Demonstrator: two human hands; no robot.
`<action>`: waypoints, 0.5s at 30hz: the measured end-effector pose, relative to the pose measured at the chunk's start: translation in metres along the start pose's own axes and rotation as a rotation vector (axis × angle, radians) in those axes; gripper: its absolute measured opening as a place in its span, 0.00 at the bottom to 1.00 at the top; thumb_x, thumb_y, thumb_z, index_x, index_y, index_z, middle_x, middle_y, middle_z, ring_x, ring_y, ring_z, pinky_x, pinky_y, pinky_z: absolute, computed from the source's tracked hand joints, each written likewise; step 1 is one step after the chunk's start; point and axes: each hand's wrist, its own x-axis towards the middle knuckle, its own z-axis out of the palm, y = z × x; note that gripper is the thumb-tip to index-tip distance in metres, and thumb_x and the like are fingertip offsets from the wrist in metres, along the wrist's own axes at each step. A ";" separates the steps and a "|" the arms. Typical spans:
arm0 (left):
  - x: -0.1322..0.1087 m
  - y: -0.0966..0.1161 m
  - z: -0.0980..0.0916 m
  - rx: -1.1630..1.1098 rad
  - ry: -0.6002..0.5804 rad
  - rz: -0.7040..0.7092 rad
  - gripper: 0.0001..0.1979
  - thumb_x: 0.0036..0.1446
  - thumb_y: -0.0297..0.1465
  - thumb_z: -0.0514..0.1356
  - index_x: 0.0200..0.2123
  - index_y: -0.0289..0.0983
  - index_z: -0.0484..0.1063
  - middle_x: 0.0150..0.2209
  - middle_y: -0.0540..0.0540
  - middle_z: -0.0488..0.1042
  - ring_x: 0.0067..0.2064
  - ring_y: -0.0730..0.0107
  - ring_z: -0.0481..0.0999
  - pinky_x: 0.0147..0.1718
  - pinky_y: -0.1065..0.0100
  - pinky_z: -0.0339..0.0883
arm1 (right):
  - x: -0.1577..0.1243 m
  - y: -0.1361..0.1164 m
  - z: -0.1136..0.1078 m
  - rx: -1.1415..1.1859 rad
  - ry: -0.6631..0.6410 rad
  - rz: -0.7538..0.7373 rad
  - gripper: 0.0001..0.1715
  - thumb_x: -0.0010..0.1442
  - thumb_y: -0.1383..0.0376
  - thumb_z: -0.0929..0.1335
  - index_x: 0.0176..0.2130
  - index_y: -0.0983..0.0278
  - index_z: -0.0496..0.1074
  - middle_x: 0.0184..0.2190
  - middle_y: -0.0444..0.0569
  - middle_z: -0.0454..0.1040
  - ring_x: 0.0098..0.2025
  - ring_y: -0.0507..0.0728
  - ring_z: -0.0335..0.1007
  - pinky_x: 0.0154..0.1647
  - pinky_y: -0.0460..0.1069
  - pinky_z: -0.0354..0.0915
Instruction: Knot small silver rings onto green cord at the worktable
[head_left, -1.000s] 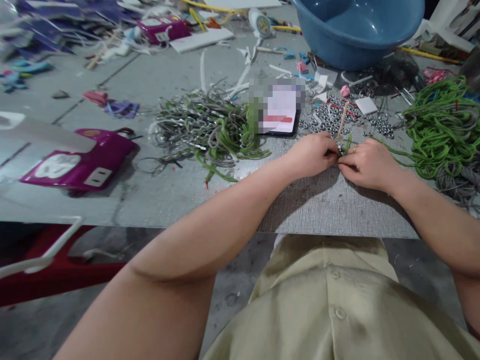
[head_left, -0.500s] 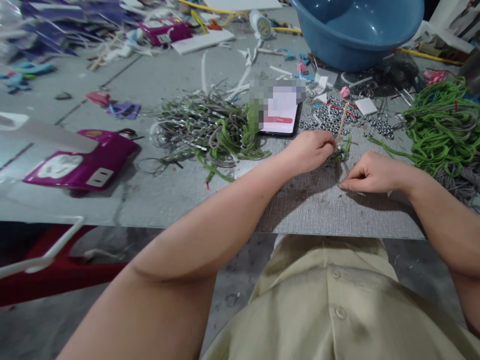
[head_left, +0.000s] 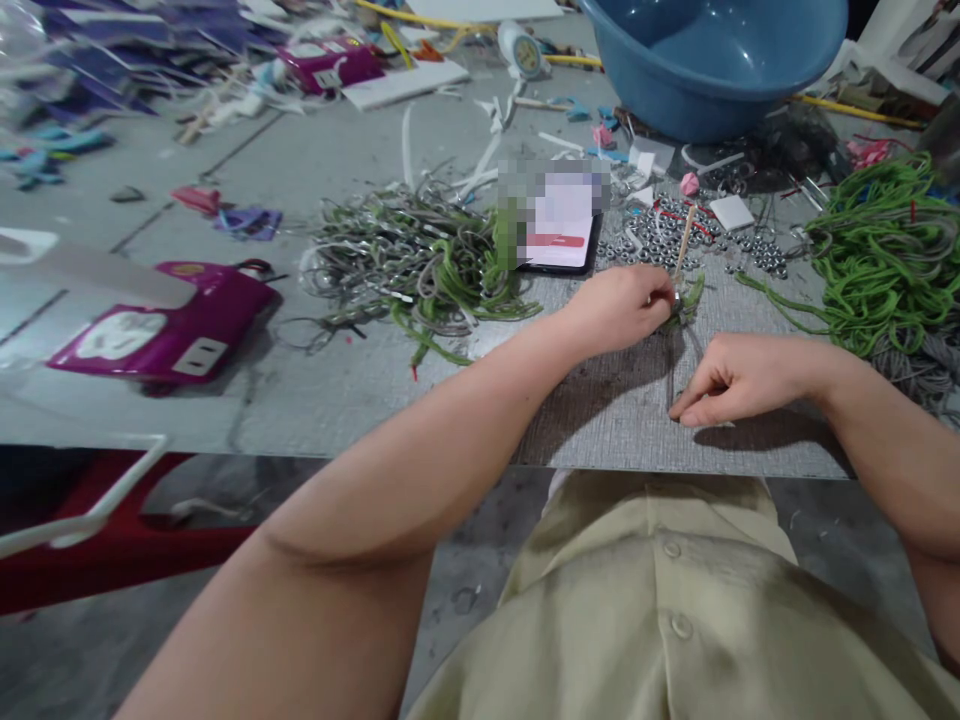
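Left hand (head_left: 628,302): pinching the short green cord (head_left: 694,294), a small metal bit just beside the fingertips; exact contact partly hidden behind the fingers.

Right hand (head_left: 750,378): nearer the table's front edge, palm down, thumb and forefinger pinching, apparently on the lower end of a thin grey cord (head_left: 671,372); other fingers curled under.

Grey cord: between both hands, in a nearly straight line from the green cord down to the right fingertips.

Handling, as judged: keep the left pinch firm and close to the metal bit; draw the grey cord straight and evenly, without a jerk; leave the green ends free of the pull; check for twists before easing the tension.

Wooden stick (head_left: 685,240): upright with a slight lean, lower end right by the left fingertips; whether held or fixed, cannot tell.

Blue basin (head_left: 697,105): on the table (head_left: 600,425), beyond the hands, top cut off by the edge of view; shiny inner wall visible, full contents not tellable.

Loose, outside any container: metal beads (head_left: 651,243) beyond the left hand; phone (head_left: 559,225) between the beads and a tangled cord pile (head_left: 435,255); green-and-grey cord bundle (head_left: 870,255) beyond the right forearm.
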 end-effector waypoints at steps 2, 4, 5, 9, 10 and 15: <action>-0.001 0.001 0.000 0.029 -0.011 0.017 0.14 0.57 0.30 0.53 0.41 0.35 0.77 0.40 0.44 0.79 0.41 0.66 0.76 0.42 0.65 0.67 | -0.001 0.000 0.000 0.019 -0.016 0.012 0.21 0.60 0.59 0.66 0.43 0.68 0.83 0.23 0.44 0.74 0.23 0.48 0.58 0.28 0.46 0.57; -0.003 0.002 -0.002 0.064 -0.024 0.043 0.14 0.59 0.33 0.55 0.42 0.35 0.76 0.42 0.43 0.79 0.42 0.65 0.76 0.42 0.65 0.67 | -0.003 0.001 0.000 0.014 0.045 -0.014 0.18 0.59 0.60 0.67 0.39 0.68 0.83 0.23 0.44 0.75 0.23 0.48 0.60 0.28 0.46 0.57; -0.005 0.004 -0.003 0.082 -0.020 0.057 0.13 0.59 0.34 0.56 0.42 0.35 0.76 0.42 0.43 0.78 0.42 0.65 0.76 0.42 0.65 0.67 | -0.004 0.002 0.001 0.000 0.132 -0.033 0.17 0.59 0.60 0.67 0.35 0.67 0.82 0.22 0.44 0.73 0.23 0.48 0.60 0.27 0.46 0.57; -0.011 0.010 -0.005 0.129 0.154 0.086 0.11 0.61 0.33 0.56 0.41 0.37 0.76 0.42 0.43 0.77 0.42 0.65 0.77 0.40 0.66 0.66 | -0.003 0.018 0.001 -0.159 0.793 -0.029 0.18 0.62 0.60 0.64 0.27 0.64 0.77 0.22 0.46 0.72 0.26 0.52 0.64 0.32 0.49 0.61; -0.012 0.011 -0.005 0.135 0.210 0.084 0.10 0.61 0.32 0.56 0.40 0.37 0.76 0.42 0.43 0.77 0.42 0.65 0.77 0.39 0.66 0.66 | 0.000 0.023 0.001 -0.231 0.950 -0.012 0.17 0.63 0.60 0.63 0.29 0.63 0.78 0.26 0.48 0.75 0.30 0.54 0.67 0.35 0.51 0.64; -0.013 0.018 -0.002 0.178 0.180 0.049 0.10 0.62 0.30 0.54 0.39 0.37 0.75 0.37 0.44 0.78 0.40 0.65 0.77 0.37 0.67 0.65 | 0.014 0.049 0.001 -0.506 1.055 0.031 0.16 0.63 0.63 0.63 0.43 0.63 0.79 0.45 0.55 0.80 0.50 0.64 0.73 0.52 0.58 0.66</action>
